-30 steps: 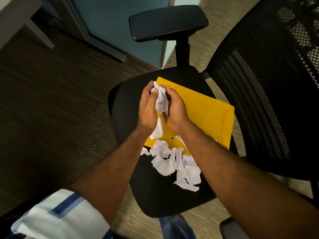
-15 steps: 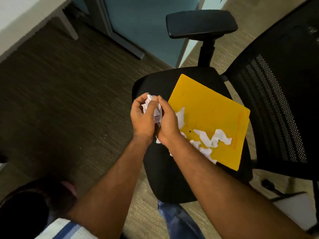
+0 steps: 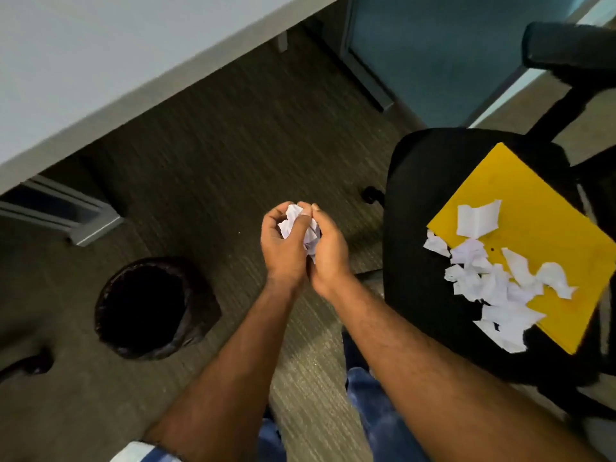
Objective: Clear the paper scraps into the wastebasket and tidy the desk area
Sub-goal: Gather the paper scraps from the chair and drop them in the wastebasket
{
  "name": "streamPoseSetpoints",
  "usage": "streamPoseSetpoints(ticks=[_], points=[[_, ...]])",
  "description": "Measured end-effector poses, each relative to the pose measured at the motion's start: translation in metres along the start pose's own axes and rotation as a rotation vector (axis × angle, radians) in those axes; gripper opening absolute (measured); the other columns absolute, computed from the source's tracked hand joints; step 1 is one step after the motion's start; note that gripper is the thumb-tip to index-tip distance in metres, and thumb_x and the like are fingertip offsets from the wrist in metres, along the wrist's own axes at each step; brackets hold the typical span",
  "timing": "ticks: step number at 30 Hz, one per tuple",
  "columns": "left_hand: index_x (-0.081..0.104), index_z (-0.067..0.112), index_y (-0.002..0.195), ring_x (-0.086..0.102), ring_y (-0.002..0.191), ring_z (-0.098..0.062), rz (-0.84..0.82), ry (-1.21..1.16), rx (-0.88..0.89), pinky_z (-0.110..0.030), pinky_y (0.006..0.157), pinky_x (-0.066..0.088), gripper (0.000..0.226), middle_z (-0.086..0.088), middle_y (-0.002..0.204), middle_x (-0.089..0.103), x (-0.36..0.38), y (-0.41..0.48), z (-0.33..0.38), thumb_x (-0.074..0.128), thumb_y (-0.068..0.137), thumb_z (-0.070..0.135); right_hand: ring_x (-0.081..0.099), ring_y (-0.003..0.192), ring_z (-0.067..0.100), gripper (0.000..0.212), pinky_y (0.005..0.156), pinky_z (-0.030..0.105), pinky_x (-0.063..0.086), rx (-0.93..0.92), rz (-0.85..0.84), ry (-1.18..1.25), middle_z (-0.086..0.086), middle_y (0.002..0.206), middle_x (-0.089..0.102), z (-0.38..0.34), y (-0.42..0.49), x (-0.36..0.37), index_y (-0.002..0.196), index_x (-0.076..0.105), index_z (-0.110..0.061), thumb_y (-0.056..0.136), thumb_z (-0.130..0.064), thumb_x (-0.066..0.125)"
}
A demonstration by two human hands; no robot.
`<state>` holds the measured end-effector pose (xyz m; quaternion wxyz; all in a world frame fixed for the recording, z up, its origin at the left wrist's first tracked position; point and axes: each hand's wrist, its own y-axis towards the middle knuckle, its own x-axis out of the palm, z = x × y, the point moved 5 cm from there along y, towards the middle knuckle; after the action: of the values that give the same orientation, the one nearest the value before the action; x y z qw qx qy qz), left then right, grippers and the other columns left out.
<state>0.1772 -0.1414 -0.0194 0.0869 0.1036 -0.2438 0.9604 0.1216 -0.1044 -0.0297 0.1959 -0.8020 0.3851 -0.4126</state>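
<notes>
Seen from above, looking down at carpeted floor point(image 3: 233, 135) between a desk point(image 3: 100, 61) and a black chair point(image 3: 420, 228).

Left hand point(image 3: 283, 241) and right hand point(image 3: 328, 248) pressed together at centre, above bare carpet, both clamped on one wad point(image 3: 300, 225) of white paper, crumpled between cupped palms.

Wastebasket point(image 3: 146, 308) on the floor to the left of the hands, near but not under them, lined in black, mouth open; too dark inside to tell what it holds.

Task partly done at best, as a judgement: one wad gathered, not yet dropped. More scraps point(image 3: 493, 278) left loose on the chair seat at right, heaped at the near left corner of a yellow folder point(image 3: 546, 235) and spilling over its edge onto the seat. Folder also still to be put away, presumably.

Open floor between hands and wastebasket, nothing in the way. Desk edge well beyond the basket, a desk leg point(image 3: 83, 225) just past it. Chair seat edge just right of the right forearm, armrest point(image 3: 566, 45) at far right corner. Knees in blue jeans point(image 3: 376, 411) below the arms.
</notes>
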Motion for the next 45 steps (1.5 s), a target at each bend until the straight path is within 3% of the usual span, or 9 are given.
streamPoseSetpoints(ticks=[12,17,24,27,29,32,36,41,45], points=[[0.066,0.013,0.083,0.067,0.069,-0.016,0.347,-0.026,-0.049,-0.028,0.063,0.053,0.006,0.000,0.072,0.069,-0.250,0.007,-0.012,0.061,0.080,0.013,0.064,0.081,0.019,0.027,0.079,0.030,0.051,0.355,-0.113,-0.164,0.009,0.089,0.067,0.231,-0.036,0.091,0.087,0.069,-0.011,0.094,-0.024,0.046],[0.061,0.008,0.093,0.061,0.064,-0.011,0.518,-0.144,-0.136,-0.025,0.061,0.049,0.007,-0.002,0.073,0.062,-0.337,0.018,-0.036,0.054,0.094,0.008,0.065,0.077,0.018,0.023,0.073,0.028,0.053,0.393,-0.108,-0.366,0.008,0.085,0.070,0.321,-0.029,0.112,0.079,0.071,-0.012,0.092,-0.015,0.052],[0.065,0.007,0.105,0.062,0.092,-0.030,0.466,-0.290,-0.322,-0.038,0.082,0.049,0.027,-0.017,0.102,0.065,-0.406,0.058,-0.055,0.051,0.097,0.027,0.065,0.086,0.024,0.035,0.075,0.030,0.052,0.518,-0.119,-0.441,0.012,0.097,0.068,0.392,0.004,0.135,0.092,0.068,-0.009,0.096,-0.038,0.049],[0.063,0.015,0.123,0.061,0.117,-0.034,0.387,-0.284,-0.399,-0.052,0.104,0.045,0.041,-0.012,0.124,0.065,-0.427,0.068,-0.062,0.052,0.093,0.041,0.063,0.112,0.035,0.052,0.089,0.040,0.053,0.531,-0.126,-0.463,0.016,0.124,0.064,0.397,0.022,0.142,0.128,0.058,-0.004,0.096,-0.043,0.047],[0.054,0.022,0.135,0.060,0.118,-0.035,0.428,-0.171,-0.426,-0.059,0.102,0.046,0.051,-0.010,0.129,0.063,-0.444,0.066,-0.065,0.057,0.089,0.043,0.063,0.110,0.029,0.052,0.077,0.031,0.053,0.538,-0.143,-0.530,0.008,0.123,0.065,0.395,0.027,0.140,0.132,0.054,-0.010,0.096,-0.047,0.044],[0.049,0.025,0.139,0.059,0.117,-0.031,0.420,-0.005,-0.409,-0.056,0.098,0.050,0.056,-0.007,0.131,0.061,-0.459,0.056,-0.065,0.060,0.087,0.044,0.061,0.113,0.024,0.053,0.088,0.038,0.051,0.484,-0.139,-0.759,0.003,0.128,0.063,0.385,0.032,0.122,0.132,0.056,-0.021,0.093,-0.056,0.044],[0.061,0.030,0.107,0.059,0.108,-0.021,0.334,0.225,-0.364,-0.043,0.095,0.051,0.016,0.006,0.109,0.064,-0.463,0.042,-0.069,0.061,0.091,0.033,0.063,0.082,0.012,0.032,0.063,0.026,0.046,0.358,-0.098,-0.927,0.010,0.112,0.070,0.360,0.030,0.088,0.112,0.067,-0.011,0.093,-0.036,0.057],[0.054,0.016,0.107,0.060,0.086,-0.005,0.155,0.520,-0.293,-0.002,0.062,0.042,0.024,0.009,0.094,0.063,-0.433,0.037,-0.081,0.066,0.089,0.007,0.059,0.073,0.014,0.023,0.065,0.019,0.044,0.138,0.023,-1.131,0.024,0.095,0.067,0.308,0.024,0.031,0.104,0.067,0.009,0.089,-0.008,0.065],[0.053,0.027,0.089,0.056,0.092,-0.023,0.005,0.706,-0.328,-0.029,0.079,0.045,0.027,-0.003,0.091,0.059,-0.393,0.040,-0.087,0.060,0.089,0.001,0.062,0.089,0.017,0.023,0.083,0.025,0.048,0.096,0.103,-1.124,0.021,0.103,0.067,0.258,0.013,-0.012,0.109,0.064,0.009,0.087,0.005,0.061]])
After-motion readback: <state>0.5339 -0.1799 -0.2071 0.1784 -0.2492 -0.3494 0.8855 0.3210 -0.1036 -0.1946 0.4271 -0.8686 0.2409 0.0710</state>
